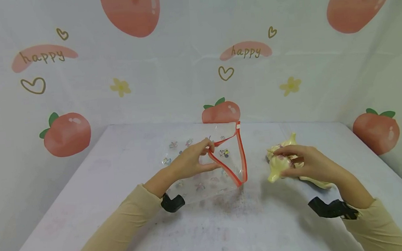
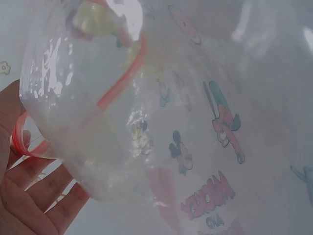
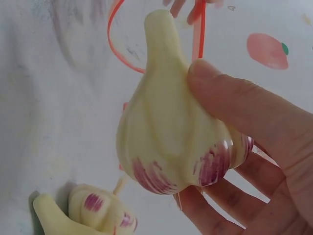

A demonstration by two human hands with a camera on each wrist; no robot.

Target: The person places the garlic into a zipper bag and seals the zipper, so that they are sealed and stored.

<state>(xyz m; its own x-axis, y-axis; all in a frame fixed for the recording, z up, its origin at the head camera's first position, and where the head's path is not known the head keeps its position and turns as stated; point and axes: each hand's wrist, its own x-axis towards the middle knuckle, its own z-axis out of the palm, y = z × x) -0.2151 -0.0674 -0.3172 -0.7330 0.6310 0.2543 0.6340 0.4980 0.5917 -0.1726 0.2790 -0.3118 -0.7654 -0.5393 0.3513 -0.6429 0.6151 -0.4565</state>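
Note:
My left hand pinches the red-edged mouth of a clear plastic zip bag printed with small cartoon figures. The bag lies on its side, its mouth spread apart and facing right. To the right of it, my right hand holds a garlic bulb between thumb and fingers. In the right wrist view this garlic bulb is cream with purple streaks, its stem pointing up. Behind and below the right hand lie more garlic bulbs, partly hidden. A pale yellow piece shows under that hand.
Everything lies on a white table with faint smudges. A white cloth backdrop with printed peaches, hearts and words stands behind it. Each wrist carries a black camera mount.

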